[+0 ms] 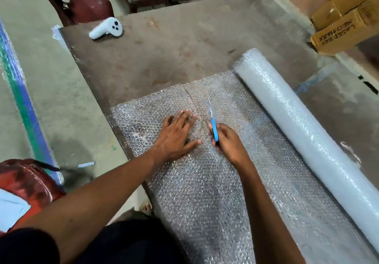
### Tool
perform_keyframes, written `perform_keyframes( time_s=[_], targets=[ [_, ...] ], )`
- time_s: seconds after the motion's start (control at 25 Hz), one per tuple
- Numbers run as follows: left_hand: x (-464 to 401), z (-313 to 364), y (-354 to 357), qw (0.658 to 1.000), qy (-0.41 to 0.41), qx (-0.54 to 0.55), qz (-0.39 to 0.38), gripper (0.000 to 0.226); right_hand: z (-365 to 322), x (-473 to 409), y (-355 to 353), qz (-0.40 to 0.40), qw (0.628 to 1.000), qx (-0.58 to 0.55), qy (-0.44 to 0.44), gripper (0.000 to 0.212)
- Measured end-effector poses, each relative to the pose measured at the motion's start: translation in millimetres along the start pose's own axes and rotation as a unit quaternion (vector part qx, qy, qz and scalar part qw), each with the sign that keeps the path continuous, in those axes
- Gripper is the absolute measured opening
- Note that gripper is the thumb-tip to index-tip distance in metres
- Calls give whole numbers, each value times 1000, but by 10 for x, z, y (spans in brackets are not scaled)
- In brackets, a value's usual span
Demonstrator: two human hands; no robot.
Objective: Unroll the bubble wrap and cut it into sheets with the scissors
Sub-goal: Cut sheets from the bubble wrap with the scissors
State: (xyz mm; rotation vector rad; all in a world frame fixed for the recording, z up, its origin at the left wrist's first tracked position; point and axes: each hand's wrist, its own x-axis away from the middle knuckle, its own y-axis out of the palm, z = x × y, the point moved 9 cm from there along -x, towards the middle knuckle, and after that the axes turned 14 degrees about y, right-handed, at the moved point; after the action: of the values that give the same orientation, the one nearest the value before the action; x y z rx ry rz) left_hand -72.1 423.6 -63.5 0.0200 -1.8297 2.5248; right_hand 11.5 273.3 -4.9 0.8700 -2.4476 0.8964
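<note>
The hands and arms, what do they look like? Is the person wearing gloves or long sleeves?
No gloves: both the left hand and the right hand are bare, with no rings or watch that I can see. Both forearms are bare too, so no long sleeves reach them. Dark clothing shows only at the bottom edge, near the left upper arm.

One camera, looking down from the person's head

It sits high and close, tipped forward and down at the brown table (164, 44). Both arms reach in from 6 o'clock. The far table edge is up at 12 o'clock, the floor (51, 91) runs off toward 9 o'clock, and cardboard boxes (346, 24) sit near 2 o'clock.
</note>
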Motion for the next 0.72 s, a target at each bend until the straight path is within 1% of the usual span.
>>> perform_keyframes(
  time_s=[0.12, 0.24, 0.36, 0.44, 0.48, 0.56, 0.6, 0.64, 0.68, 0.72],
  targets=[
    [35, 20, -8, 1000, -17, -7, -9, 96, 492, 625, -106, 92, 996, 16, -3, 22],
    [130, 403, 50, 1000, 0, 10, -3, 92, 1041, 1150, -154, 167, 986, 16, 26, 22],
    [243, 970, 162, 999, 30, 14, -4, 87, 1443, 1550, -153, 198, 978, -6, 59, 23],
    [357, 1336, 157, 998, 60, 19, 23, 79, 1527, 1763, -143, 215, 974, 3, 65, 19],
    [450, 1542, 136, 995, 80, 36, 37, 71, 1554, 1875, -145, 225, 972, 14, 64, 19],
    [644, 1953, 137, 985, 125, 104, 65, 53, 1658, 2057, -116, 222, 972, 19, 71, 21],
    [741, 2139, 147, 973, 143, 167, 70, 46, 1716, 2145, -98, 217, 973, 13, 76, 24],
    [838, 2325, 161, 953, 152, 252, 68, 43, 1787, 2240, -85, 215, 974, 0, 77, 27],
    [925, 2479, 210, 929, 144, 337, 55, 46, 1851, 2351, -84, 214, 974, -26, 74, 30],
    [989, 2582, 278, 907, 119, 402, 35, 51, 1904, 2434, -82, 211, 973, -59, 70, 31]
  ],
)
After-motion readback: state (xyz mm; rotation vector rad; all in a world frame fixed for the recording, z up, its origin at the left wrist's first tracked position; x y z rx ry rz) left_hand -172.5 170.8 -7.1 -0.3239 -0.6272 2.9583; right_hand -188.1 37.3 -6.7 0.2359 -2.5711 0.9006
